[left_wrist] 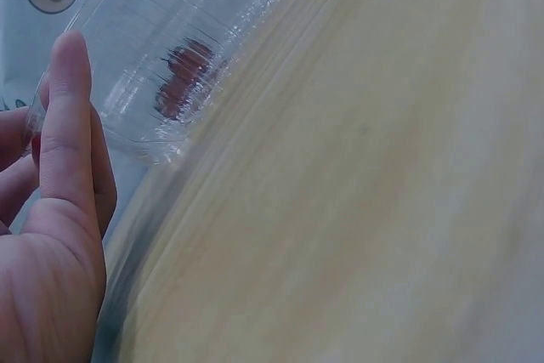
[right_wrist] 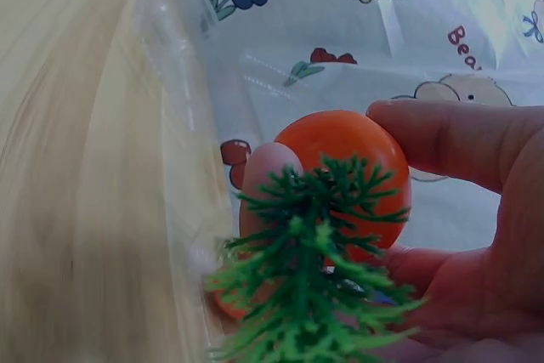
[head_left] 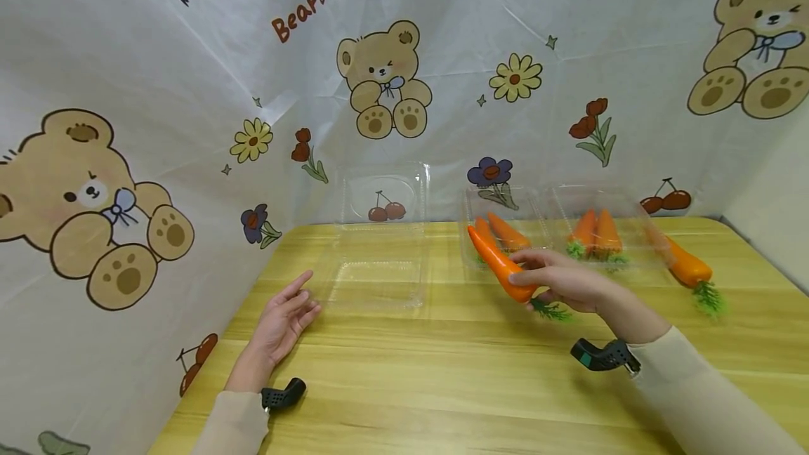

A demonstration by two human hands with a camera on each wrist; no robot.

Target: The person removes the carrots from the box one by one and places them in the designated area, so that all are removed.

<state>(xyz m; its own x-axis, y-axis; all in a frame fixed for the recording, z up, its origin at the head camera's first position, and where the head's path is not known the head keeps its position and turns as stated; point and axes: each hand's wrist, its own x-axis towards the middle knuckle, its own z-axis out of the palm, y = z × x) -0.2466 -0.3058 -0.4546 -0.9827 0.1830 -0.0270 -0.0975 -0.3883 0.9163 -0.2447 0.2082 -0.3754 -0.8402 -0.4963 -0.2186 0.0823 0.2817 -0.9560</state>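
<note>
- Head view: right hand (head_left: 562, 279) grasping one carrot (head_left: 503, 265) near its thick end. Carrot is lifted, in front of the middle box (head_left: 468, 237); gap between them unclear.
- Carrot's long axis runs diagonally: narrow tip up-left and away from the person, greens down-right.
- Left hand (head_left: 286, 321) holds nothing, fingers loosely extended, just beside the left box (head_left: 376, 285), whose lid is up.
- Progress, my read: middle and right box (head_left: 638, 255) look loaded, two carrots visible in each; left box shows none. Held carrot and loose carrot (head_left: 689, 265), right end of table (head_left: 442, 385), seem to be what's left.
- Left wrist view: fingers straight and upright, nothing grasped; clear plastic overlaps fingertips, can't tell if touching. No carrot visible here.
- Right wrist view: fingers pinch the thick end from both sides. Greens and blunt end face the camera, so the axis runs away from the lens; tip hidden.
</note>
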